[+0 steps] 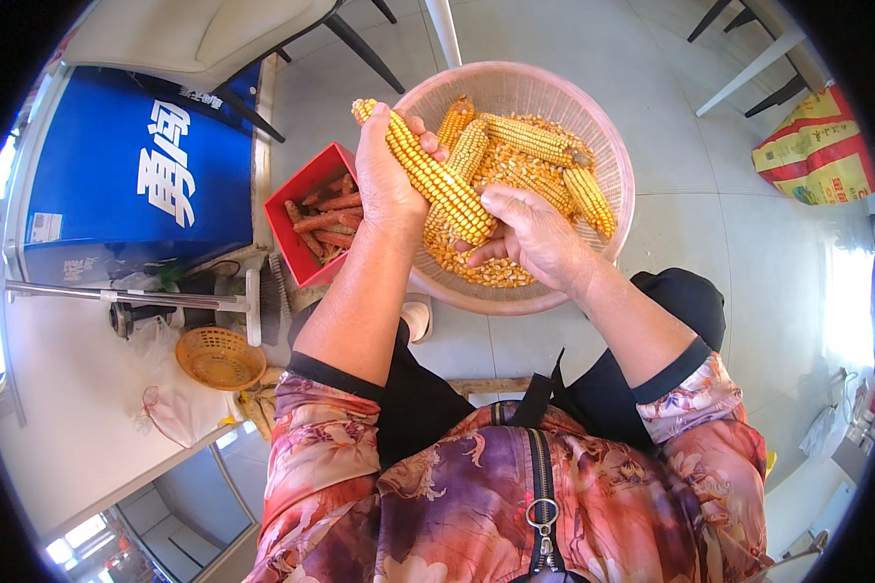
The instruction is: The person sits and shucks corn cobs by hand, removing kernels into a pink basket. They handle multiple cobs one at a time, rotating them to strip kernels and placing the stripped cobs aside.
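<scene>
My left hand point(390, 171) is wrapped around a yellow ear of dried corn point(437, 178), thumb lying along its upper end. At the lower end, my right hand point(529, 233) touches the ear with thumb and fingers; whether it grips firmly is hard to see. Beneath both hands stands a round pink plastic basket point(618, 160) with mesh walls. Loose corn kernels point(499, 273) cover its bottom, and several more ears, such as one at the back point(529, 137) and one at the right point(589, 200), lie on them. My hands and the held ear hide part of the heap.
Left of the basket, a red box point(286, 244) holds several bare reddish corn cobs point(328, 218). A chair point(204, 36) and a blue cabinet point(109, 160) stand farther left. An orange plastic basket point(220, 358) rests on a white surface. A printed yellow-red bag point(817, 157) stands at right.
</scene>
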A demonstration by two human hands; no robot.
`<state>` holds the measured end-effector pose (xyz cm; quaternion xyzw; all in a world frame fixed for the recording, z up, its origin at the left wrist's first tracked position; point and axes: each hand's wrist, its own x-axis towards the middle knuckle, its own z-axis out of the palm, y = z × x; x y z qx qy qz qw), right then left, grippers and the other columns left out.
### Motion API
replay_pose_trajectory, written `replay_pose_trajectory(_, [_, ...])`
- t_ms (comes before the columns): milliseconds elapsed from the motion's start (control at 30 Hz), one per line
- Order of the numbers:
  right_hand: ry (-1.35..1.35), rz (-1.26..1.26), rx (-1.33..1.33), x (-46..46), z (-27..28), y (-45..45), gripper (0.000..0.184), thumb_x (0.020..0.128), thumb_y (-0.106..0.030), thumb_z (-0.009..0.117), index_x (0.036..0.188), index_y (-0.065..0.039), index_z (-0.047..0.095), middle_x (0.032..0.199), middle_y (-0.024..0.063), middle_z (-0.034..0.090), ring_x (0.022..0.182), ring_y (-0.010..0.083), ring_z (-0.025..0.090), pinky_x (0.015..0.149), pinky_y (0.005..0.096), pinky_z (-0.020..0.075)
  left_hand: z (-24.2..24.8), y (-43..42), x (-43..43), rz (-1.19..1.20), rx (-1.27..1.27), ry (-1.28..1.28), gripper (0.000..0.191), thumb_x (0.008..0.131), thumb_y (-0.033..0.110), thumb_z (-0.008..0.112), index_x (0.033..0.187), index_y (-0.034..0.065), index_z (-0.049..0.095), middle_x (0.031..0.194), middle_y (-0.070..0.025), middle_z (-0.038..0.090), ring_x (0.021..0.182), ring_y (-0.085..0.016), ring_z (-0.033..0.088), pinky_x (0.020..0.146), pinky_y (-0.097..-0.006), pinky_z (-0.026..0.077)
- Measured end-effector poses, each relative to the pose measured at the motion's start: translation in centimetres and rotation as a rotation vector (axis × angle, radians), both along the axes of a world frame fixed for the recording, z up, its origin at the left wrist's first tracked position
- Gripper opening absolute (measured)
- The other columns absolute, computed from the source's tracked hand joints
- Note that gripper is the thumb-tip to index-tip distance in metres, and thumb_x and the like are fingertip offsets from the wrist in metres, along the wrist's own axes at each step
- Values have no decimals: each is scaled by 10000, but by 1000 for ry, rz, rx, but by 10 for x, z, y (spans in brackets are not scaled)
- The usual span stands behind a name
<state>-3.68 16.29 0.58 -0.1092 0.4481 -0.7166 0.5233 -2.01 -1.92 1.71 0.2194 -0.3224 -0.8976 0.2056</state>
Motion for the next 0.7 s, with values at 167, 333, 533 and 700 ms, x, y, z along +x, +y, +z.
replay_pose_trajectory(167, [45,6,-17,-1,3,-1,331,1051,-230,409,1145,53,554,1049,145,631,884,214,688,764,328,619,2,-2,3,4,-24,-9,251,970,351,547,907,112,507,728,-48,536,595,-187,509,559,-348,457])
replay_pose_trajectory(333, [214,16,111,2,3,-1,374,1050,-192,404,1286,91,470,1035,167,637,799,231,706,676,311,624,-3,1,2,18,-38,-25,246,973,343,540,908,109,504,725,-48,535,585,-191,513,548,-349,456])
replay_pose_trajectory(533, [158,-39,242,7,1,-5,332,1036,-147,366,1247,75,495,964,157,630,699,225,689,553,322,610,1,15,3,-49,-103,-43,231,982,334,529,924,113,492,720,-46,529,574,-186,500,544,-347,447])
replay_pose_trajectory(700, [-86,-119,52,2,-6,-3,325,1034,-168,379,1224,59,513,958,165,648,769,250,703,642,359,630,-2,2,-2,22,-5,-27,228,977,327,538,924,110,493,725,-44,525,580,-182,483,561,-345,434])
